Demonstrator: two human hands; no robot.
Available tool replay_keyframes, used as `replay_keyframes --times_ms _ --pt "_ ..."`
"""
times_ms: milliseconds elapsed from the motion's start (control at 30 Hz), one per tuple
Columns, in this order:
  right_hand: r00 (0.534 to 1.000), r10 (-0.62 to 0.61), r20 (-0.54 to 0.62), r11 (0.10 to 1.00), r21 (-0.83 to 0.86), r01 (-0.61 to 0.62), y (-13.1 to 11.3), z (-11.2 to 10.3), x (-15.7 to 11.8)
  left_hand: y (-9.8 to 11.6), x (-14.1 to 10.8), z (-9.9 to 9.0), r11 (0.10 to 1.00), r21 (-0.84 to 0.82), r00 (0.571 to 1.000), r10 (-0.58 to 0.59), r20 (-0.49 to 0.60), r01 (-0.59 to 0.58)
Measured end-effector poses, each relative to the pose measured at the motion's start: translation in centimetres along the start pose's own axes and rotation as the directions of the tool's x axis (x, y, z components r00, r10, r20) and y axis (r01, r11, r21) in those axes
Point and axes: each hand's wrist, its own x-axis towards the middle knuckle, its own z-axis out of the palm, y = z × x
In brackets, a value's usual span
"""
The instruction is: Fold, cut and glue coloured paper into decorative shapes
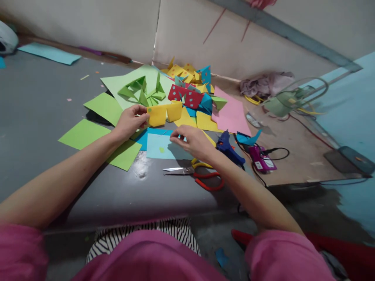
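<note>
My left hand pinches the left end of a folded yellow paper piece, which has a small green spot near its corner. My right hand hovers over the right part of a light blue sheet, its fingers bent together; whether anything small is between them is too small to tell. A green scrap lies on that sheet. Scissors with red and yellow handles rest just in front of it. A blue glue gun lies right of my right hand. Folded green papers are behind my left hand.
Folded yellow, red and blue papers are heaped at the back. Green sheets lie at left, a pink sheet at right. A purple power strip with cables sits near the right edge, and a green fan-like object stands beyond.
</note>
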Motion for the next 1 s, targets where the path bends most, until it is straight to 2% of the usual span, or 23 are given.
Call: replay_keyframes --times_ms 133,367,533,667,833,1000 --pt "0.997 0.02 0.073 1.0 0.0 -0.02 -0.3 1.2 -1.3 0.1 -0.1 0.0 1.0 0.012 1.0 0.002 -0.014 -0.002" --pt "0.994 0.012 0.111 0.999 0.03 -0.015 -1.5 2.7 -1.2 -0.1 0.0 -0.1 0.999 0.024 0.999 0.035 0.002 -0.035" --pt "0.988 0.041 0.147 0.998 0.045 -0.048 -1.7 2.8 -1.1 -0.4 0.1 -0.1 0.998 0.032 0.998 0.062 0.018 -0.062" --pt "0.979 0.107 0.174 0.988 0.089 -0.124 -1.8 2.4 -1.4 -0.3 0.0 -0.1 0.998 0.042 0.999 0.051 0.016 -0.052" --pt "0.967 0.204 0.151 0.947 0.222 -0.234 -1.8 2.0 -2.0 0.0 -0.2 0.0 0.998 0.052 1.0 0.023 -0.005 -0.023" --pt "0.959 0.237 0.152 0.843 0.458 -0.281 -1.3 1.9 -2.1 0.3 -0.3 0.1 0.999 0.046 1.0 0.006 -0.02 -0.005"
